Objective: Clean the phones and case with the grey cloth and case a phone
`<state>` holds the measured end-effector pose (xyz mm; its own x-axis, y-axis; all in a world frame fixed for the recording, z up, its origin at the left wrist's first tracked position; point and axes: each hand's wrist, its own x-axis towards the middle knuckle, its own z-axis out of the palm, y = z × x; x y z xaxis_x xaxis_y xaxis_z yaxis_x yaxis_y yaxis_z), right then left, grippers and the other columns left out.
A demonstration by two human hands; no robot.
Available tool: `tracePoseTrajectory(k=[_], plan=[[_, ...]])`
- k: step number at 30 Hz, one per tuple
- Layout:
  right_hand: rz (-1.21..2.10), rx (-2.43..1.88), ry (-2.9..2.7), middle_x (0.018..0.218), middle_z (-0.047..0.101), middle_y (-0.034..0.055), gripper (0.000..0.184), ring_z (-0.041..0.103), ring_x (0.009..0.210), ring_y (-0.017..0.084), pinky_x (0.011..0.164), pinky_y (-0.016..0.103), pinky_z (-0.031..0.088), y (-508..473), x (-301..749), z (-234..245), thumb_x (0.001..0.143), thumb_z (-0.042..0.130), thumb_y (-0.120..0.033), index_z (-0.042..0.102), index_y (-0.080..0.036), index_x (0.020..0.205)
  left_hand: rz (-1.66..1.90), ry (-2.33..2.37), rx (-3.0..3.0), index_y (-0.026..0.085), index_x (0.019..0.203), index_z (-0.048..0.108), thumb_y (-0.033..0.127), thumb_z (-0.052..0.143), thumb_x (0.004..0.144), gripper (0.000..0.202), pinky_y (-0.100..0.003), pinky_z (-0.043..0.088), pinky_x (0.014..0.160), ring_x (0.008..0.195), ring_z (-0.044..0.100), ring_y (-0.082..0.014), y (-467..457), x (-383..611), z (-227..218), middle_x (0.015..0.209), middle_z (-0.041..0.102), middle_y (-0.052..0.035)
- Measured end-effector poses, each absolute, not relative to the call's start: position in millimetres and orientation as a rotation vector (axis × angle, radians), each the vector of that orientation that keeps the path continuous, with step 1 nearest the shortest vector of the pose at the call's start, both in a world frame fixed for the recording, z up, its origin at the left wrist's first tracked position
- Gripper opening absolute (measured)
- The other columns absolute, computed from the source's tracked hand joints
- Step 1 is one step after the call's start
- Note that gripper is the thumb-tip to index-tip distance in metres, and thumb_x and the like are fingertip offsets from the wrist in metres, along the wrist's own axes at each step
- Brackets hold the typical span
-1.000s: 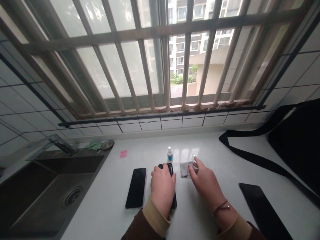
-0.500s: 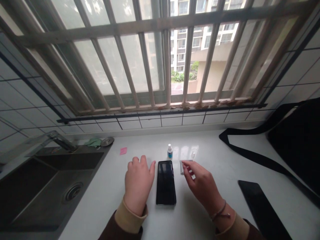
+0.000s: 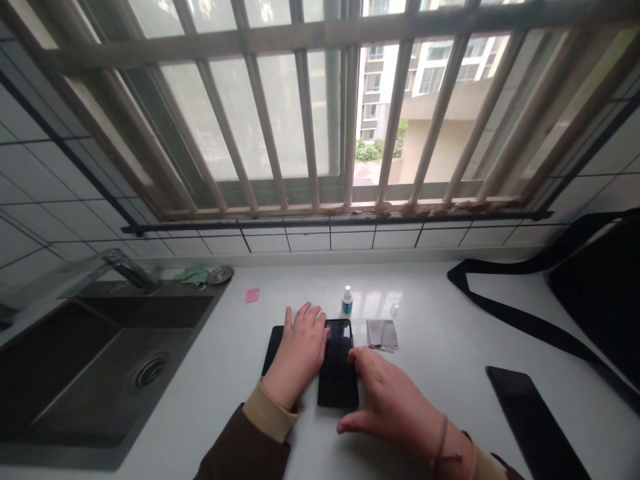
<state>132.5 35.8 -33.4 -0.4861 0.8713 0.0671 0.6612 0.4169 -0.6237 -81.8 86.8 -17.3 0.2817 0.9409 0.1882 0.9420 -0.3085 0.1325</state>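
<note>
A barred window fills the top of the frame above a white worktop, with a steel sink at lower left. The phone lies flat at lower centre. The left hand has fingers extended, its thumb side at the phone's left edge, partly covering another dark slab. The right hand is open, fingertips at the right edge, thumb stretched out below; neither looks closed in a grip. As far as shows, the phone is in place between the hands and not lifted; the folded grey cloth and upright, capped bottle lie beyond both hands, untouched. The phone is black, rectangular, its dark screen up, with pale reflections near the top.
</note>
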Motion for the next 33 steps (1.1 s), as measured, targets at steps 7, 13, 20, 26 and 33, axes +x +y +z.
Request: tracePoseTrajectory(k=[7,13,20,26,33], plan=[[0.696,-1.39,-2.347,0.112,0.068,0.009,0.071,0.066,0.098,0.03,0.085,0.042,0.055,35.6,128.9,-34.4,0.062,0.102,-0.036,0.057,-0.019,0.115,-0.384,-1.899,-2.546,0.016,0.133,0.066,0.024,0.041,0.108,0.036,-0.065,0.025,0.127,0.151,0.043,-0.0347,92.0,-80.3,-34.1,0.149,0.061,-0.0162],[0.73,-1.393,-2.339,0.106,0.068,0.0066,0.06,0.064,0.093,0.028,0.08,0.038,0.051,35.1,129.3,-34.9,0.065,0.099,-0.036,0.057,-0.021,0.106,-0.433,-1.949,-2.449,0.013,0.116,0.069,0.027,0.05,0.104,0.025,-0.069,0.022,0.127,0.15,0.043,-0.0384,93.5,-79.8,-29.9,0.137,0.065,-0.019],[0.781,-1.352,-2.353,0.106,0.068,0.0056,0.061,0.063,0.092,0.026,0.081,0.037,0.049,35.7,133.3,-35.1,0.065,0.097,-0.034,0.056,-0.021,0.108,-0.912,-1.953,-2.458,0.017,0.098,0.066,0.027,0.052,0.101,0.017,-0.059,0.033,0.124,0.144,0.048,-0.0372,98.9,-88.8,-30.8,0.123,0.068,-0.0178],[0.814,-1.351,-2.352,0.108,0.068,0.0065,0.062,0.064,0.093,0.026,0.083,0.037,0.05,36.9,132.8,-35.3,0.065,0.097,-0.034,0.055,-0.02,0.11,-1.457,-2.3,-2.499,0.024,0.103,0.058,0.05,0.042,0.108,0.031,-0.034,0.052,0.068,0.071,0.065,-0.0218,91.7,-89.2,-24.4,0.076,0.065,-0.0007],[0.925,-1.311,-2.286,0.104,0.07,0.0061,0.057,0.067,0.09,0.026,0.079,0.036,0.05,36.8,131.4,-40.8,0.068,0.092,-0.023,0.051,-0.022,0.108,-2.331,-2.653,-2.381,0.019,0.123,0.065,0.064,0.061,0.097,0.052,-0.025,0.047,0.059,0.067,0.063,-0.0171,88.6,-83.5,-28.7,0.085,0.072,-0.0034]])
